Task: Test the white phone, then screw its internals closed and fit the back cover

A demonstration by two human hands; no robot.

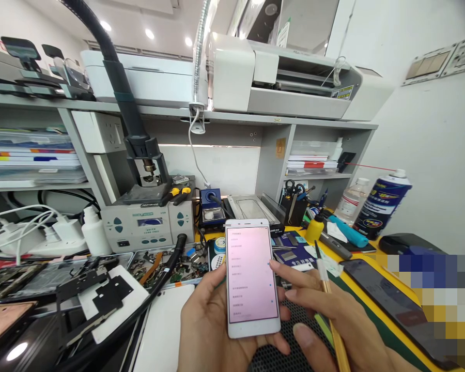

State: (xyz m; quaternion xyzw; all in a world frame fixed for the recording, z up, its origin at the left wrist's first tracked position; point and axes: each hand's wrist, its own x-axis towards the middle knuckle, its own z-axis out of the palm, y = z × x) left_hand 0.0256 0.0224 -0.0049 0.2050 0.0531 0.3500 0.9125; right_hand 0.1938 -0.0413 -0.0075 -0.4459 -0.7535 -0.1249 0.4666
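Observation:
A white smartphone [251, 276] with a lit pinkish screen showing a list of text stands upright in my left hand [209, 320], whose fingers wrap its left edge and underside. My right hand [325, 315] is beside the phone's right edge, index fingertip touching the screen near its right side. A thin yellow-handled tool [329, 305] with a dark tip lies tucked between the fingers of that right hand, pointing up and away.
A grey rework station [147, 225] with a black hose stands behind on the left. A tray of small parts [166, 263] lies in front of it. A blue spray can [383, 204], a dark phone [395, 305] and a tool cup [294, 206] sit on the right.

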